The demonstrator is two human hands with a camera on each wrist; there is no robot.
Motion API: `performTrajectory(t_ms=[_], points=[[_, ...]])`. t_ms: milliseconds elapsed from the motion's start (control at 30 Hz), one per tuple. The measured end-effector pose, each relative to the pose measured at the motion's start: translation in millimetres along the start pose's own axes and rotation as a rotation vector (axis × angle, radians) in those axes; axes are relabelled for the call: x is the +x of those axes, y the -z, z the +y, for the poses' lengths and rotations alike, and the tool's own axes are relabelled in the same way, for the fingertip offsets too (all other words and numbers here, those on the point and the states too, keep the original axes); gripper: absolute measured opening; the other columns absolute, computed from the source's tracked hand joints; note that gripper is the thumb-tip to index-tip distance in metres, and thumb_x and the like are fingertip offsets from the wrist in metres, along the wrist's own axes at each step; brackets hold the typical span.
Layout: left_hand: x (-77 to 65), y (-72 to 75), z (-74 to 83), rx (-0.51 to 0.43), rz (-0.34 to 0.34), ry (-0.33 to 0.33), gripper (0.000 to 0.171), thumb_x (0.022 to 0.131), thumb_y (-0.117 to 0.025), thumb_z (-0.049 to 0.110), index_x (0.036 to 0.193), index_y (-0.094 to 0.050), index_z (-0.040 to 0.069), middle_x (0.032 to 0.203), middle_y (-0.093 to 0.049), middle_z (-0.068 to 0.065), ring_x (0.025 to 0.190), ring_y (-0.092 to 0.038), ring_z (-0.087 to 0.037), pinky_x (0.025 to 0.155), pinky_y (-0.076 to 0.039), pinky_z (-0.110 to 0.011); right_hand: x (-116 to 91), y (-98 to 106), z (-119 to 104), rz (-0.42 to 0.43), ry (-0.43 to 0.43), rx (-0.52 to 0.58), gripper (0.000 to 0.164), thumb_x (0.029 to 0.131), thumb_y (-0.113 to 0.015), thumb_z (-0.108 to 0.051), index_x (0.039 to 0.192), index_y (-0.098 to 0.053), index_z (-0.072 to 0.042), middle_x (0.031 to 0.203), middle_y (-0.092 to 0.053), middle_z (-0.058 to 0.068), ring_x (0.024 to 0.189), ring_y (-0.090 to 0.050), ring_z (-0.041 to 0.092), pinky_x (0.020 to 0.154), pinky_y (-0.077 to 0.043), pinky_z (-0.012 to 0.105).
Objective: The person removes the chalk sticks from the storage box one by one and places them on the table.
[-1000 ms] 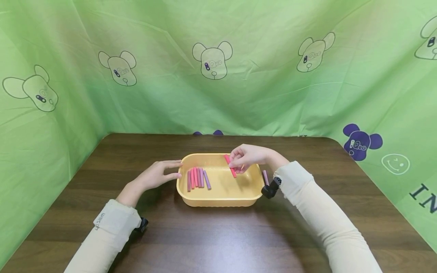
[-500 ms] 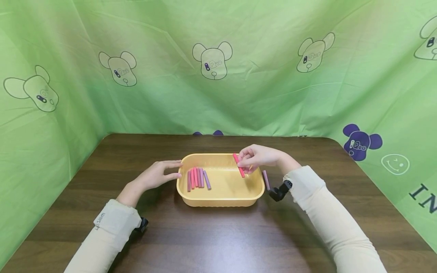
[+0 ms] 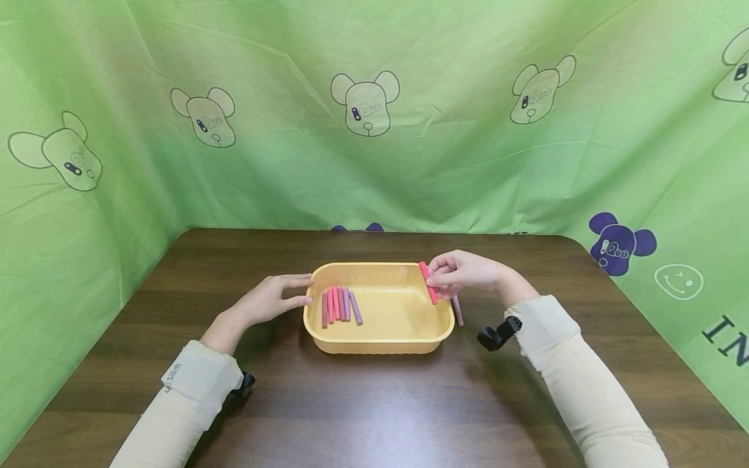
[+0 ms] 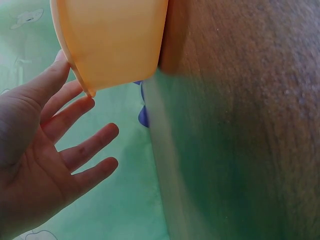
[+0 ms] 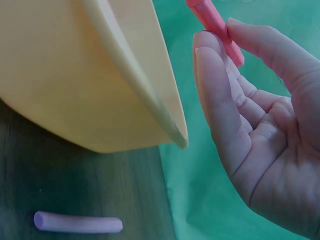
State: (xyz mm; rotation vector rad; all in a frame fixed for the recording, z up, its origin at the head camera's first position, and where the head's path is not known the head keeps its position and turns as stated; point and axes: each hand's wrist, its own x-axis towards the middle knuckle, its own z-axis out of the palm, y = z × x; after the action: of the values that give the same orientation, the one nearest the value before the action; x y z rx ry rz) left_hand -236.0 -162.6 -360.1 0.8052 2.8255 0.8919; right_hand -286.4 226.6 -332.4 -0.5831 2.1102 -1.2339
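My right hand (image 3: 462,270) pinches a red-pink chalk stick (image 3: 428,283) between thumb and fingertips, above the right end of a yellow plastic basin (image 3: 377,348). Seen from the right wrist, the chalk (image 5: 215,30) tilts and stays apart from the basin's rim (image 5: 135,75). Several pink and purple chalk sticks (image 3: 338,304) lie side by side in the basin's left part. At the left end, my left hand (image 3: 266,302) touches the rim with its thumb and fingertips. Its fingers are spread and fairly straight in the left wrist view.
A purple chalk stick (image 3: 458,312) lies on the brown wooden table (image 3: 374,409), just outside the basin's right end. Green cloth (image 3: 374,175) printed with bear heads hangs behind the table and along both sides.
My right hand has moved to the right with the red-pink chalk, from over the basin's inside toward its right rim. My left hand has stayed on the left rim.
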Motion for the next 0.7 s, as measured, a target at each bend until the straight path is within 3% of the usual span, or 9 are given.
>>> performTrajectory(t_ms=[200, 500, 700], points=[[0.1, 0.2, -0.1, -0.002, -0.004, 0.003, 0.048, 0.089, -0.063, 0.025, 0.131, -0.053, 0.003, 0.138, -0.050, -0.016, 0.132, -0.043, -0.034, 0.109, -0.035, -0.049, -9.2, 2.8, 7.7, 0.012, 0.016, 0.022, 0.018, 0.091, -0.059, -0.013, 0.100, -0.052, 0.001, 0.076, -0.066, -0.003, 0.067, -0.064, 0.008, 0.067, -0.058, 0.029], [0.8, 0.9, 1.2, 0.003, -0.014, 0.010, 0.048, 0.090, -0.062, 0.025, 0.132, -0.053, 0.003, 0.139, -0.049, -0.016, 0.132, -0.042, -0.034, 0.109, -0.034, -0.050, -20.8, 6.3, 24.7, 0.043, 0.027, 0.057, 0.010, 0.092, -0.057, -0.010, 0.098, -0.053, -0.004, 0.077, -0.069, -0.002, 0.069, -0.066, 0.009, 0.072, -0.059, 0.038], [0.8, 1.1, 1.0, 0.004, -0.014, 0.013, 0.049, 0.089, -0.063, 0.026, 0.132, -0.053, 0.004, 0.139, -0.049, -0.015, 0.132, -0.042, -0.034, 0.110, -0.034, -0.050, -27.8, 9.5, 32.9, 0.070, 0.016, 0.078, 0.010, 0.092, -0.058, -0.012, 0.097, -0.053, -0.005, 0.078, -0.069, -0.002, 0.068, -0.066, 0.009, 0.071, -0.059, 0.035]])
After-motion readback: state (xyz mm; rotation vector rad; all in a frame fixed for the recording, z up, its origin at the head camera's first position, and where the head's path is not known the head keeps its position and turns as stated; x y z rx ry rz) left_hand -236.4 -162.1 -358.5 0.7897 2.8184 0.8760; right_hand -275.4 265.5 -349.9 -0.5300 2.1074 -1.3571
